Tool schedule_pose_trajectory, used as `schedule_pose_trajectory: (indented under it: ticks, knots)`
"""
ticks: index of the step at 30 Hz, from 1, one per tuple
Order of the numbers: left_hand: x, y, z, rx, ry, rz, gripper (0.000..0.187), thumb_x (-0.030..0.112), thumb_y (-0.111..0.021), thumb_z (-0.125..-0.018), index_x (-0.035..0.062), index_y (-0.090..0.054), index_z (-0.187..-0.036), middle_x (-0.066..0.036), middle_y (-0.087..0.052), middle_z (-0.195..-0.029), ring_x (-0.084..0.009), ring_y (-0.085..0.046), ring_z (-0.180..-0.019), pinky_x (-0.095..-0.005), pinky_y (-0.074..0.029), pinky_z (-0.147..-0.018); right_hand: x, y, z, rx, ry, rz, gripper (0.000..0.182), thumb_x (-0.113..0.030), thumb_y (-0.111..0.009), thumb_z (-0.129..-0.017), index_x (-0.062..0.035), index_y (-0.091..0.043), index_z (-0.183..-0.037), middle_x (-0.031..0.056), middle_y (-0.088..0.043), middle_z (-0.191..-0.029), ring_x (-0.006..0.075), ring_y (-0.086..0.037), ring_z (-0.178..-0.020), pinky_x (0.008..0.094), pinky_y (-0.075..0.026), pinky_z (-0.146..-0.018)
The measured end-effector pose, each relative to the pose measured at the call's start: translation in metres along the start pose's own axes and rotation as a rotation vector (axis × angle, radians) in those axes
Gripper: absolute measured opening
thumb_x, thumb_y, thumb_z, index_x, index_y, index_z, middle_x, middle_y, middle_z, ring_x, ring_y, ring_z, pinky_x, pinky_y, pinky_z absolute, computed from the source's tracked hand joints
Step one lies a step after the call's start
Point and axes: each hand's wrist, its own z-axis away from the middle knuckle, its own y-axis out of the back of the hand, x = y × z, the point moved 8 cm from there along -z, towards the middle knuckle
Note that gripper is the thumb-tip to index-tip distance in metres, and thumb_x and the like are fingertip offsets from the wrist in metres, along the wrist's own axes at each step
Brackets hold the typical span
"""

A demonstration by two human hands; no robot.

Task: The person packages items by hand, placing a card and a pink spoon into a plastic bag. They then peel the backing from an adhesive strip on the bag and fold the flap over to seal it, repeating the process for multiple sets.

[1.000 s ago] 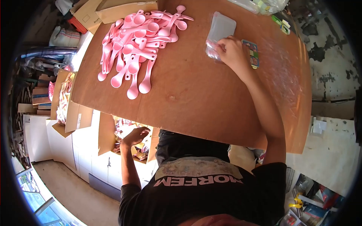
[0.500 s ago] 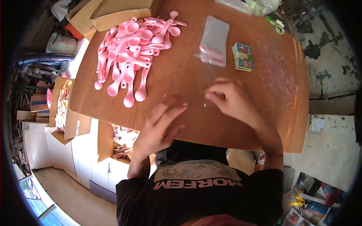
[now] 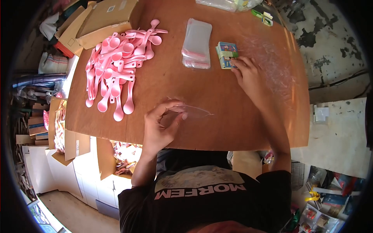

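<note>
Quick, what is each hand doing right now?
Left hand: pinched shut on a clear plastic bag above the table.
Right hand: fingers on the stack of small cards; grip cannot be told.
</note>
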Motion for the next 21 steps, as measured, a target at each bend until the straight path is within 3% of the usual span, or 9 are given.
schedule_pose_trajectory:
  ticks: [2, 5, 9, 11, 13, 18, 21]
  knots:
    - [0.000, 0.007, 0.000, 0.128, 0.004, 0.004, 0.030, -0.010, -0.066, -0.077, -0.0029, -0.059, -0.105, -0.012, -0.065, -0.098, -0.0157, -0.066, -0.086, -0.0264, -0.050, -0.080, -0.001, 0.006, 0.007, 0.007, 0.002, -0.017, 0.017, -0.014, -0.071, -0.075, -0.0118, -0.070, -0.093, 0.0021, -0.063, -0.091, 0.0241, -0.058, -0.092, 0.0374, -0.050, -0.068]
    - [-0.002, 0.010, -0.005, 0.178, 0.045, 0.041, 0.030, -0.008, -0.065, -0.079, -0.0028, -0.058, -0.108, -0.012, -0.066, -0.097, -0.0150, -0.065, -0.086, -0.0259, -0.051, -0.079, -0.008, 0.024, 0.017, 0.035, 0.031, -0.105, 0.013, -0.012, -0.070, -0.076, -0.0104, -0.070, -0.089, 0.0023, -0.064, -0.089, 0.0237, -0.059, -0.085, 0.0373, -0.050, -0.066]
    - [-0.005, 0.008, -0.007, 0.158, 0.149, 0.095, 0.030, -0.007, -0.064, -0.081, -0.0025, -0.058, -0.110, -0.011, -0.067, -0.094, -0.0134, -0.065, -0.087, -0.0242, -0.051, -0.075, -0.027, 0.074, 0.017, -0.011, -0.102, -0.373, 0.009, -0.007, -0.067, -0.080, -0.0062, -0.069, -0.088, 0.0062, -0.065, -0.083, 0.0210, -0.060, -0.069, 0.0295, -0.049, -0.061]
    - [-0.014, 0.001, -0.008, 0.078, 0.247, 0.159, 0.030, -0.006, -0.062, -0.082, -0.0025, -0.057, -0.111, -0.010, -0.067, -0.092, -0.0111, -0.064, -0.086, -0.0211, -0.050, -0.069, -0.034, 0.089, 0.024, -0.003, -0.165, -0.476, 0.008, -0.005, -0.066, -0.082, -0.0035, -0.069, -0.090, 0.0069, -0.066, -0.080, 0.0180, -0.060, -0.064, 0.0259, -0.048, -0.060]
    - [-0.017, -0.005, -0.010, 0.059, 0.229, 0.141, 0.031, -0.006, -0.062, -0.082, -0.0016, -0.057, -0.113, -0.009, -0.067, -0.093, -0.0105, -0.064, -0.084, -0.0202, -0.050, -0.067, -0.025, 0.093, 0.033, 0.115, -0.377, -1.056, 0.011, -0.006, -0.063, -0.087, 0.0020, -0.066, -0.094, 0.0060, -0.066, -0.080, 0.0097, -0.059, -0.067, 0.0213, -0.046, -0.061]
    - [-0.008, -0.023, -0.009, -0.081, 0.161, 0.210, 0.034, -0.007, -0.060, -0.082, 0.0011, -0.057, -0.115, -0.007, -0.067, -0.093, -0.0098, -0.063, -0.082, -0.0193, -0.048, -0.064, -0.038, 0.083, 0.018, 0.174, -0.478, -1.198, 0.016, -0.009, -0.063, -0.089, 0.0037, -0.065, -0.099, 0.0043, -0.066, -0.080, 0.0051, -0.057, -0.069, 0.0195, -0.046, -0.063]
    - [-0.009, -0.026, -0.007, -0.149, 0.198, 0.283, 0.034, -0.007, -0.060, -0.083, 0.0022, -0.057, -0.115, -0.007, -0.067, -0.093, -0.0099, -0.062, -0.080, -0.0200, -0.048, -0.064, -0.042, 0.056, 0.005, 0.063, -0.474, -1.300, 0.017, -0.013, -0.064, -0.089, 0.0033, -0.066, -0.096, 0.0020, -0.064, -0.076, 0.0042, -0.054, -0.065, 0.0186, -0.043, -0.058]
